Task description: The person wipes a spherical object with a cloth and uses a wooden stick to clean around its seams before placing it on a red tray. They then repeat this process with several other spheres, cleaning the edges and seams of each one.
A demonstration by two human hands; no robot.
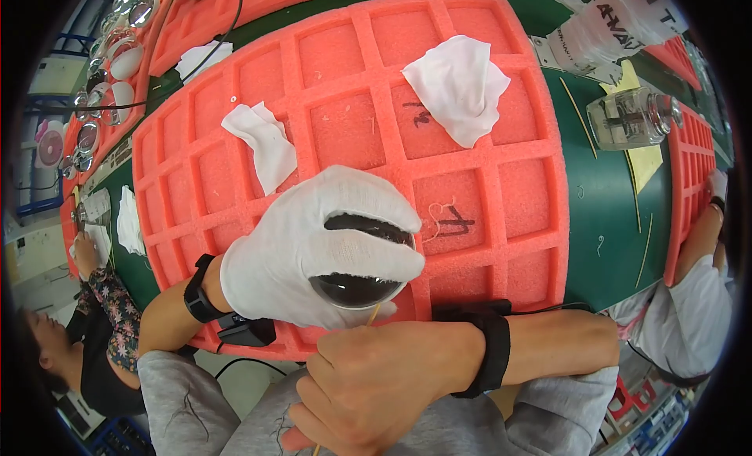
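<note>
My left hand wears a white glove and is closed around a round, glossy dark piece with a pale rim. Its fingers spread across the piece, so much of it is covered. My right hand is bare, its fingers curled around a thin wooden stick. The stick's upper end meets the lower edge of the round piece, though whether it touches is unclear. Both hands are over the near part of a pink foam tray with square compartments.
White cloths lie on the tray. A glass jar, yellow paper and loose sticks rest on the green table. Shiny round parts fill a tray at far left. Co-workers sit at both sides.
</note>
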